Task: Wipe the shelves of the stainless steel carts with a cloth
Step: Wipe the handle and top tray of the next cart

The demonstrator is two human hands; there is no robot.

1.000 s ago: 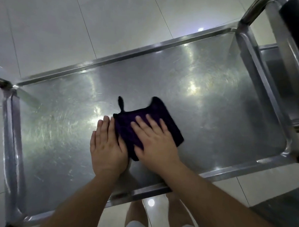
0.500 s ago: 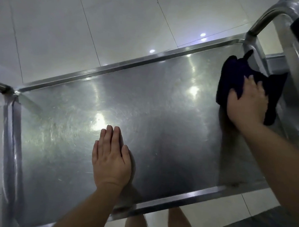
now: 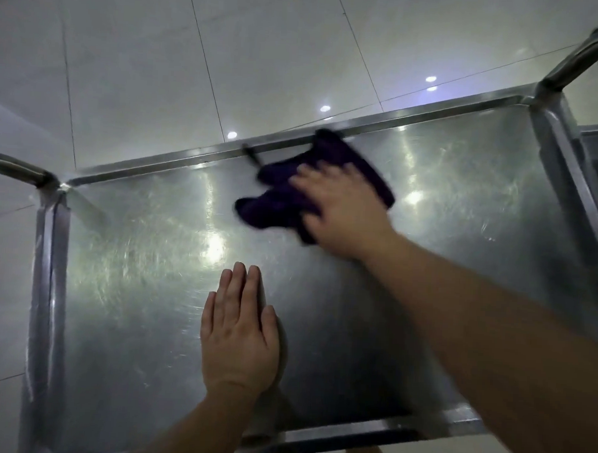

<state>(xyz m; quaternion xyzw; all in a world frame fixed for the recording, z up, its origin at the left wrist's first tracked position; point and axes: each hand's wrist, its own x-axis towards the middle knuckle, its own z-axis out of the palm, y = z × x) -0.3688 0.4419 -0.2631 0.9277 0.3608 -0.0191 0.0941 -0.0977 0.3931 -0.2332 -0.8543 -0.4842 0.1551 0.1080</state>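
Right hand (image 3: 343, 211) flat, pressing dark purple cloth (image 3: 292, 195) at stainless steel cart shelf's (image 3: 145, 260) far rim; cloth blurred. Left hand (image 3: 240, 330) flat, fingers straight, on the shelf nearer.

Open shelf, rimmed all round
Raised rim (image 3: 225, 153) and corner posts (image 3: 552, 110) bound the bare steel shelf (image 3: 134, 287)

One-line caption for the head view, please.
Right hand presses purple cloth on cart shelf; left hand rests flat.
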